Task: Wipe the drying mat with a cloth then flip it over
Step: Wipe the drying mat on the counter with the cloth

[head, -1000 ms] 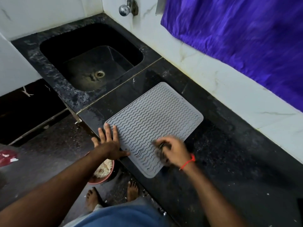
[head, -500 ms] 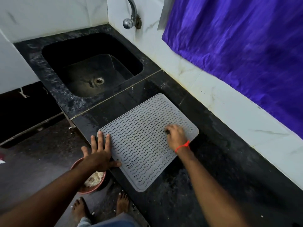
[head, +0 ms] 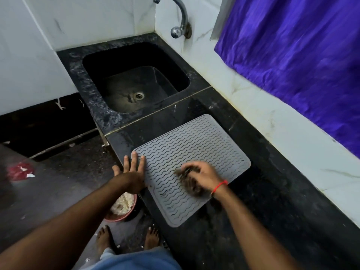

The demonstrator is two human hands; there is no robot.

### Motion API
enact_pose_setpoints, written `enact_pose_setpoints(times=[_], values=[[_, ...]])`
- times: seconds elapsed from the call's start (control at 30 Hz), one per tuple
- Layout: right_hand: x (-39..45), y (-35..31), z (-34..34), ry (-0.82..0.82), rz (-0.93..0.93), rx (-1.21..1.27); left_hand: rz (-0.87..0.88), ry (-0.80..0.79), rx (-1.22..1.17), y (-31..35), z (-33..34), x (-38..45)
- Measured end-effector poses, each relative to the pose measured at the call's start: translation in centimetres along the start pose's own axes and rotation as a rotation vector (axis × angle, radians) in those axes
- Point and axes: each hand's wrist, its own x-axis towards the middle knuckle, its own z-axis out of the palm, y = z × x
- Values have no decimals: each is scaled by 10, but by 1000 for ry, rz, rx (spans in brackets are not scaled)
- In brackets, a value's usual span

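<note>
A grey drying mat with wavy ridges lies flat on the black stone counter. My left hand rests flat with spread fingers on the mat's left edge, pinning it down. My right hand is closed around a dark crumpled cloth and presses it onto the middle of the mat's near half. The cloth is motion-blurred and mostly covered by my fingers.
A black sink with a drain lies beyond the mat, under a chrome tap. A purple curtain hangs on the right wall. Below the counter edge stands a reddish bowl of scraps on the floor, close to my bare feet.
My right hand with the cloth has swept back from the mat's far right part toward its near middle. The left hand has stayed on the left edge. The camera has tilted up.
</note>
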Motion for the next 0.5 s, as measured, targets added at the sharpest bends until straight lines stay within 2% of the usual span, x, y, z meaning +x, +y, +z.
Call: enact_pose_setpoints(times=[0.1,0.17,0.3,0.5], values=[[46,24,-79,405,66,-149,32,82,24,1,2,-2],[69,43,-118,543,50,-337,49,130,48,3,1,-3],[87,67,-120,426,57,-526,38,170,77,3,0,-4],[35,28,-10,282,-122,-610,34,181,65,4,-1,-6]])
